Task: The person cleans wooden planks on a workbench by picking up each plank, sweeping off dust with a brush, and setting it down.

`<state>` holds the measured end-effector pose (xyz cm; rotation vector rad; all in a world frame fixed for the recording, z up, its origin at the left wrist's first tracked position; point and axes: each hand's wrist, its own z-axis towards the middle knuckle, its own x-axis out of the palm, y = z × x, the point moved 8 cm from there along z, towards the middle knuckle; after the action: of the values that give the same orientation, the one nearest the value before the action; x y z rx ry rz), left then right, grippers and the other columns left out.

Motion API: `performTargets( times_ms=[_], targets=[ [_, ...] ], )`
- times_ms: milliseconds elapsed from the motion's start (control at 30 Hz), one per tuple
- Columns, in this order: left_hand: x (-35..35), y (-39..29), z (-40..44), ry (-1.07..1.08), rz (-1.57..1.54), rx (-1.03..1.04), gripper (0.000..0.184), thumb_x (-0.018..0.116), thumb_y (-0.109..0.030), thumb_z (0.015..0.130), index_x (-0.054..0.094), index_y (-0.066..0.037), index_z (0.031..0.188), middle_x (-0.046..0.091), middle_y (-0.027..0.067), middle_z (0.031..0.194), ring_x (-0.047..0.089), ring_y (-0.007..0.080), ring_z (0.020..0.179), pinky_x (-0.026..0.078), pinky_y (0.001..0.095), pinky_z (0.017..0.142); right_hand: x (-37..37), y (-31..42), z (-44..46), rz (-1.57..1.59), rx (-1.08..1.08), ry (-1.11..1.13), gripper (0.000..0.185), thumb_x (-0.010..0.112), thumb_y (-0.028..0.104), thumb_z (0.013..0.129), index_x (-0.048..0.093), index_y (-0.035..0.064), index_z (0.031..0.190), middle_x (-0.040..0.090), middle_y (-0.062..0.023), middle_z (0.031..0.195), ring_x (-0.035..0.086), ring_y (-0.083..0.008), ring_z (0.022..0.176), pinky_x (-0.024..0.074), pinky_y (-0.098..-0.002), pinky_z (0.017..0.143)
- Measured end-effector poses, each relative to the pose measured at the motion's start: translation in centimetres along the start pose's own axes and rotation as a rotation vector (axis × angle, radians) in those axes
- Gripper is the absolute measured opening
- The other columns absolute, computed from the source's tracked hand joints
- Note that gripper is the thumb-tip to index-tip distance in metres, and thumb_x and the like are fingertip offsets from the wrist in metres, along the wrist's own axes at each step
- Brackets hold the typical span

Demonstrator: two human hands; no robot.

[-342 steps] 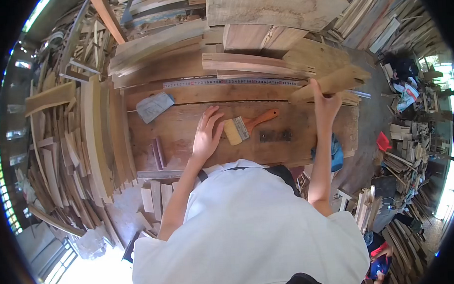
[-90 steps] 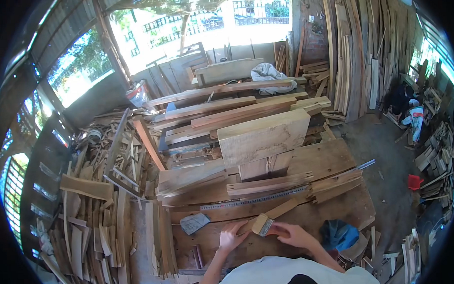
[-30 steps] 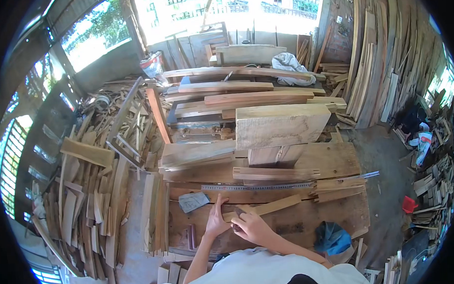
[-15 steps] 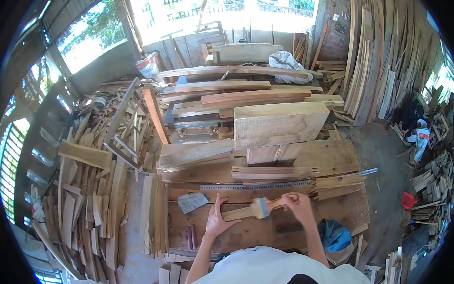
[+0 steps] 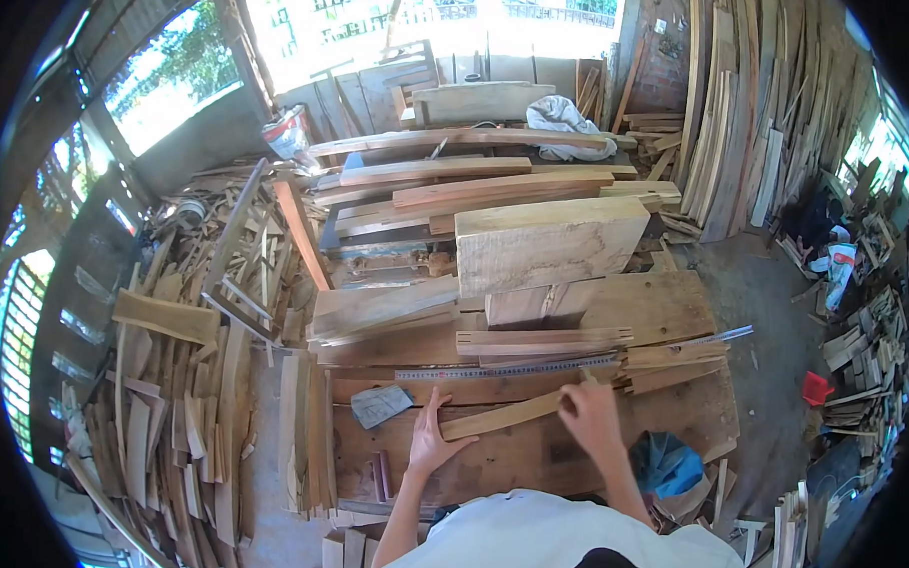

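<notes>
A narrow wooden strip (image 5: 504, 415) lies across the bench. My left hand (image 5: 432, 443) steadies its left end, fingers at the far side and thumb stretched along the near side. Over the strip's right end is my right hand (image 5: 591, 416), closed and slightly blurred. A thin tan tip, apparently the paintbrush handle (image 5: 587, 377), pokes up above the knuckles; the brush's bristles are hidden. Left of my left hand lies a grey flat block (image 5: 382, 405). Beyond both hands stretches a ruler (image 5: 508, 370).
The plank bench (image 5: 670, 427) bears stacked boards (image 5: 542, 339) and a large thick board (image 5: 553, 245). A blue cloth or bag (image 5: 666, 464) sits near my right forearm. Scrap wood (image 5: 159, 424) piles up at left, and long planks (image 5: 739, 114) lean at right.
My right hand has turned, and the brush, plainly visible over the strip before, is now mostly hidden. My left hand keeps its place on the strip. The view has shifted slightly.
</notes>
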<state>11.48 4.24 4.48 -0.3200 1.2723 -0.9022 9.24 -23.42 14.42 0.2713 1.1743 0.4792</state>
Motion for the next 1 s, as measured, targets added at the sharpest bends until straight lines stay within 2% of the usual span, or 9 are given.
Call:
performTargets(
  times_ms=[167,433,533,600,633,700,900,967,1000],
  targets=[
    [0.1,0.2,-0.1,-0.012,-0.001,0.0,0.127,0.093,-0.038,0.062,0.016,-0.002,0.156,0.059,0.0142,0.131,0.057,0.0335,0.12,0.044,0.0463,0.104,2.2,7.3,-0.2,0.268,-0.244,0.028,0.027,0.075,0.007,0.072,0.065,0.0077,0.097,0.059,-0.0081,0.075,0.06,-0.031,0.077,0.0459,-0.0442,0.075],
    [0.5,1.3,-0.2,-0.011,-0.091,-0.013,0.123,0.092,-0.031,0.061,0.019,-0.001,0.155,0.06,0.0155,0.131,0.057,0.0345,0.121,0.045,0.0459,0.103,3.9,11.6,-0.2,0.586,-0.2,0.204,0.021,0.07,0.009,0.087,0.066,0.0034,0.107,0.065,-0.0119,0.081,0.062,-0.0273,0.073,0.0473,-0.0376,0.07],
    [0.6,1.3,-0.3,-0.057,-0.092,0.009,0.124,0.092,-0.029,0.06,0.017,-0.001,0.156,0.06,0.0158,0.132,0.056,0.0344,0.122,0.045,0.0459,0.104,5.6,9.8,-0.4,0.859,0.071,0.331,0.024,0.069,0.016,0.092,0.065,-0.0012,0.109,0.068,-0.0159,0.086,0.065,-0.0252,0.074,0.0492,-0.0337,0.068],
    [0.6,1.4,-0.3,-0.047,-0.072,0.003,0.126,0.092,-0.029,0.06,0.016,-0.002,0.156,0.059,0.0157,0.132,0.056,0.0343,0.122,0.045,0.046,0.104,6.0,7.6,-0.3,0.828,0.062,0.208,0.026,0.069,0.017,0.093,0.066,-0.0031,0.109,0.068,-0.0116,0.084,0.066,-0.0159,0.075,0.0498,-0.0276,0.065],
    [0.6,1.4,-0.3,-0.035,-0.051,-0.002,0.127,0.092,-0.029,0.059,0.015,-0.002,0.156,0.059,0.0155,0.132,0.056,0.0343,0.122,0.045,0.0461,0.104,7.5,5.7,-0.7,0.842,0.253,0.355,0.024,0.068,0.017,0.095,0.066,-0.0033,0.107,0.065,-0.0061,0.079,0.064,-0.0105,0.074,0.0501,-0.0256,0.065],
    [0.7,1.6,-0.4,0.003,-0.068,-0.03,0.128,0.093,-0.03,0.06,0.015,-0.002,0.157,0.059,0.0152,0.132,0.056,0.0341,0.122,0.045,0.0461,0.104,7.7,2.8,-0.9,0.932,0.397,0.305,0.022,0.067,0.017,0.095,0.066,-0.003,0.106,0.062,-0.0023,0.076,0.062,-0.0078,0.071,0.0502,-0.0245,0.064],
    [0.1,0.6,-0.2,0.008,-0.056,-0.057,0.129,0.093,-0.035,0.062,0.013,-0.003,0.157,0.058,0.0139,0.133,0.056,0.0333,0.121,0.045,0.0461,0.104,2.5,-6.7,-0.9,0.762,0.567,0.019,0.015,0.067,0.013,0.094,0.07,-0.0013,0.097,0.062,-0.0004,0.07,0.061,-0.0072,0.063,0.0469,-0.0231,0.055],
    [0.2,0.7,-0.1,0.017,-0.06,-0.066,0.129,0.093,-0.036,0.062,0.013,-0.004,0.157,0.058,0.0138,0.133,0.056,0.0331,0.121,0.045,0.0461,0.104,0.7,-10.2,-1.4,0.617,0.498,-0.122,0.013,0.067,0.012,0.092,0.069,-0.0009,0.096,0.06,0.0003,0.067,0.057,-0.0053,0.06,0.0426,-0.0246,0.051],
    [0.2,0.7,-0.2,0.016,-0.054,-0.059,0.128,0.093,-0.036,0.062,0.013,-0.004,0.157,0.058,0.0138,0.133,0.056,0.0331,0.121,0.045,0.0462,0.104,-1.5,-9.6,-1.0,0.553,0.514,-0.163,0.01,0.068,0.01,0.09,0.067,0.0,0.093,0.057,-0.0023,0.062,0.054,-0.0105,0.056,0.0432,-0.0301,0.058]
  ],
)
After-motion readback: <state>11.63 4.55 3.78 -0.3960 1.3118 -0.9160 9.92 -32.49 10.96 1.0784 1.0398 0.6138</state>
